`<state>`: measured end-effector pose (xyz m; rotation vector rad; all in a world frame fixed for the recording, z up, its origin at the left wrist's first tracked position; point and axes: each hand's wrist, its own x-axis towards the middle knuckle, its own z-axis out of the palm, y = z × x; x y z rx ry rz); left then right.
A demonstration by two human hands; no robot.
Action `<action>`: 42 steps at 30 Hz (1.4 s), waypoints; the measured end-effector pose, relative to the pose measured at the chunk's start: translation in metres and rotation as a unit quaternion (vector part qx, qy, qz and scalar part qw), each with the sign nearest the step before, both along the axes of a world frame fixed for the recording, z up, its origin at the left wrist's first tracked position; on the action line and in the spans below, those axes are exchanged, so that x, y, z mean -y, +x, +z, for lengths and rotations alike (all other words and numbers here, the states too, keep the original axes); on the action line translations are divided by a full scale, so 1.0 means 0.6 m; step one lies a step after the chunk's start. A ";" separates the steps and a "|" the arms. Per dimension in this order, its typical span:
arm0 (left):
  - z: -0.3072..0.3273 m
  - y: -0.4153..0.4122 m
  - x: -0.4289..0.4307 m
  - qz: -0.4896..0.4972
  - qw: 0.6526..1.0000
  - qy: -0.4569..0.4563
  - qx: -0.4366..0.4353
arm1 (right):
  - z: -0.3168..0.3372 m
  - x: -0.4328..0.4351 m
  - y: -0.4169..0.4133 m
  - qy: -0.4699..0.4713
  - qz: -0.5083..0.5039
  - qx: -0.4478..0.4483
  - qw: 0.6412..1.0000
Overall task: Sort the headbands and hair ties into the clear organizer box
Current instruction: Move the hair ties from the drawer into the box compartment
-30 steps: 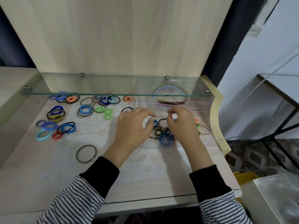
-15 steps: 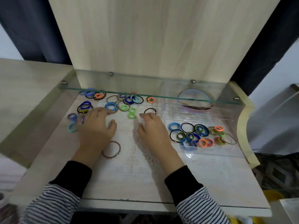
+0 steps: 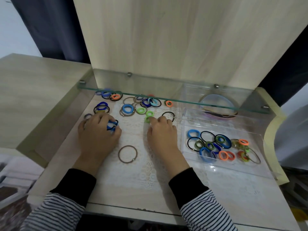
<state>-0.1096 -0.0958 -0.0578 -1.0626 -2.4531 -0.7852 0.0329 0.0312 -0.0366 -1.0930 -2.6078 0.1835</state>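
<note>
**Left hand** (image 3: 98, 135): palm down on the lace mat (image 3: 133, 172), at 9 o'clock from the scene's centre. Its fingers are curled round a small bunch of blue and black hair ties (image 3: 112, 125), which shows at the fingertips. Grip confirmed.

**Right hand** (image 3: 162, 133): palm down, well apart from the left hand, at 3 o'clock of it. The forefinger tip touches a green hair tie (image 3: 147, 120) lying on the mat. Whether that tie is pinched or merely touched cannot be told.

**Brown hair tie** (image 3: 127, 154): flat on the mat between the two wrists, touching neither.

**Black hair tie** (image 3: 168, 114): flat on the mat at 12 o'clock of the right hand, just beyond the knuckles.

**Loose hair ties** (image 3: 127, 108): scattered from 10 to 12 o'clock of the hands, some partly beneath the glass shelf (image 3: 166, 96). Colours seen are blue, green, orange, black, brown and striped.

**Organizer box** (image 3: 225, 167): clear, standing on the table (image 3: 241, 194) at 3 o'clock of the right hand, near it but not touching.
- The near compartment holds sorted hair ties (image 3: 208, 144) in blue, black, orange and green-striped, overlapping one another.
- The far compartment, at 1 o'clock and under the shelf, holds headbands (image 3: 218, 112). Their count is not readable.

**Sleeves** (image 3: 208, 212): striped fabric with black cuffs on both arms.
</note>
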 end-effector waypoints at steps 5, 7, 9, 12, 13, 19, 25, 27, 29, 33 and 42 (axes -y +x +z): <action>-0.008 -0.004 0.002 0.003 0.999 -0.013 0.034 | -0.015 0.006 -0.011 0.021 -0.046 -0.046 0.998; -0.012 -0.004 0.002 0.001 0.999 -0.011 0.041 | -0.028 0.009 -0.014 0.044 -0.052 -0.075 0.995; -0.016 -0.005 0.002 -0.013 0.999 0.003 0.045 | -0.036 0.009 -0.016 0.051 -0.037 -0.095 0.993; -0.020 -0.011 0.003 -0.026 0.997 0.029 0.066 | -0.037 0.006 -0.016 0.040 -0.025 -0.112 0.993; -0.019 -0.012 0.004 -0.026 0.997 0.034 0.072 | -0.037 0.005 -0.015 0.038 -0.023 -0.115 0.992; -0.024 -0.014 0.005 -0.013 0.997 0.019 0.073 | -0.039 0.005 -0.009 0.035 -0.015 -0.130 0.991; -0.025 -0.018 0.003 -0.042 0.995 0.029 0.085 | -0.042 0.003 -0.007 0.027 -0.003 -0.128 0.991; -0.025 -0.020 0.003 -0.048 0.995 0.027 0.081 | -0.044 0.003 -0.007 0.030 -0.005 -0.126 0.992; -0.023 -0.022 0.003 -0.065 0.995 0.026 0.075 | -0.043 0.005 -0.007 0.034 -0.003 -0.132 0.991; -0.014 -0.015 0.003 -0.091 0.996 0.003 0.023 | -0.036 0.012 0.002 0.053 0.024 -0.156 0.986; 0.006 0.027 -0.019 -0.089 0.986 0.038 -0.133 | 0.012 0.024 0.072 0.130 0.027 -0.166 0.977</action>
